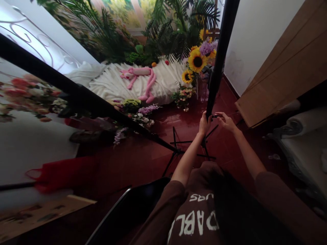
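Note:
A black stand pole rises on the right of centre, above its spread tripod legs. My left hand is wrapped round the lower part of this pole. Just right of the pole, my right hand has its fingertips at a small dark knob on the pole's side; its thumb and forefinger look close together. A second black pole slants across the left, with its tripod legs on the red floor.
Behind lie a pink plush toy on white cloth, sunflowers and palm leaves. A brown board leans on the right. Pink flowers and a red bag are on the left.

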Tool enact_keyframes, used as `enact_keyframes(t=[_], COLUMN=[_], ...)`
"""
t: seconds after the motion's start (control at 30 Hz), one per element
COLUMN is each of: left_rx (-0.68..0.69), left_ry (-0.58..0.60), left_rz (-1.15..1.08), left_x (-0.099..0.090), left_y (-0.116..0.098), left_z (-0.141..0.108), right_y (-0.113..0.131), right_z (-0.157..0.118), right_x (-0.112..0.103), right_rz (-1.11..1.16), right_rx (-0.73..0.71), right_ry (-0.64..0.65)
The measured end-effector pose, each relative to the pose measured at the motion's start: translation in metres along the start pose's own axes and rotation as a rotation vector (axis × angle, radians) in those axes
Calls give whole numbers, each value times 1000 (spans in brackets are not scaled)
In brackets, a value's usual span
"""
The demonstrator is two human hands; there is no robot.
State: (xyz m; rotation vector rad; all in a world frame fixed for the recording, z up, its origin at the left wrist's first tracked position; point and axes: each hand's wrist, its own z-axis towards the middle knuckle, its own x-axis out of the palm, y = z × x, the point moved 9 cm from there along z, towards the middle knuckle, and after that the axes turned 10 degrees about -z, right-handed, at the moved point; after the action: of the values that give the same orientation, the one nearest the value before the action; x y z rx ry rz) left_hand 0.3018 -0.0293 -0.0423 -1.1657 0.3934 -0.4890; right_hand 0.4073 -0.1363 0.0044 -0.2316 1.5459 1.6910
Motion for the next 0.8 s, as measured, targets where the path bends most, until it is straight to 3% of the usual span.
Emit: enact_keyframes(t=[0.2,0.33,0.43,0.57,0.63,0.8], left_rx=[-28,-15,-19,-4,4,4], left_ry=[9,9,19,5,10,-5], left_rz=[-20,-31,-38,-40,-49,-98], left_x=[1,0,1,0,1,0], left_y=[2,1,2,1,1,1], left_z=[-1,0,0,0,-1,1], right_y=[-6,-20,-33,-37,-37,-36], right_z=[6,14,17,17,15,13], right_x=[7,17,26,43,48,47], right_rz=[89,270,399,656,739,792], right_rx=[88,297,534,747,796,826], right_ry=[-179,-245,-227,-55,0,-41])
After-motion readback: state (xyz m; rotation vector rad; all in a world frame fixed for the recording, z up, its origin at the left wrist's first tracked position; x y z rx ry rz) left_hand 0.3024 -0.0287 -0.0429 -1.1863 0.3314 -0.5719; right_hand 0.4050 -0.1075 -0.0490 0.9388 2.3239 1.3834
